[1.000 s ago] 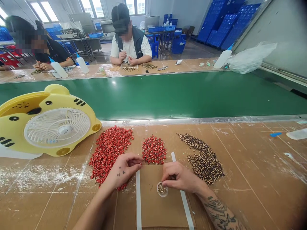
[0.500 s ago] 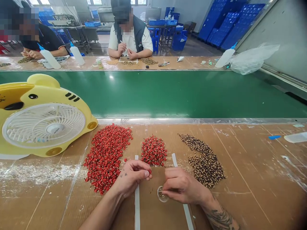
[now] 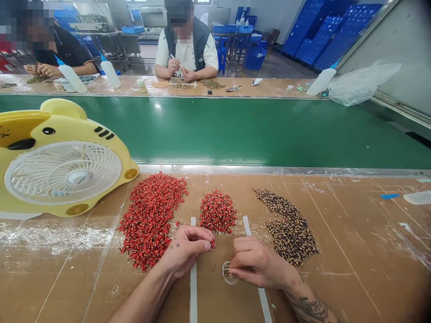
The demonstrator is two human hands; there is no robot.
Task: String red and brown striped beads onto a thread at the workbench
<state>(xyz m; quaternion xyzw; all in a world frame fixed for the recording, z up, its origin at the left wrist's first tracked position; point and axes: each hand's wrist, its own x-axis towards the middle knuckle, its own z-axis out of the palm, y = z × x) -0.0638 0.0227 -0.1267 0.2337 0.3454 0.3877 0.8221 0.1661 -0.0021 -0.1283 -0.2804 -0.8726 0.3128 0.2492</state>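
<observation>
My left hand [image 3: 188,246] pinches a small red piece [image 3: 213,242] between thumb and fingertips, above a brown board [image 3: 222,300] edged with white tape strips. My right hand [image 3: 257,262] is closed in a pinch on what looks like a thin pale stick [image 3: 226,269], mostly hidden by the fingers. Its tip is over a small clear round dish [image 3: 230,279] on the board. Just beyond my hands is a small pile of red pieces [image 3: 218,211]. A larger red pile [image 3: 151,220] spreads to the left, and a pile of dark-and-gold pieces [image 3: 292,229] lies right.
A yellow animal-shaped fan [image 3: 111,179] stands at the left. Beyond the cardboard-covered table runs a green belt [image 3: 235,130]. A white bottle [image 3: 419,198] and a blue cap [image 3: 389,196] lie at the right. Two people [image 3: 198,49] work across the belt.
The view has shifted slightly, moving everything a little to the right. Both hands keep nearly the same pose, with the red piece still in the left fingers.
</observation>
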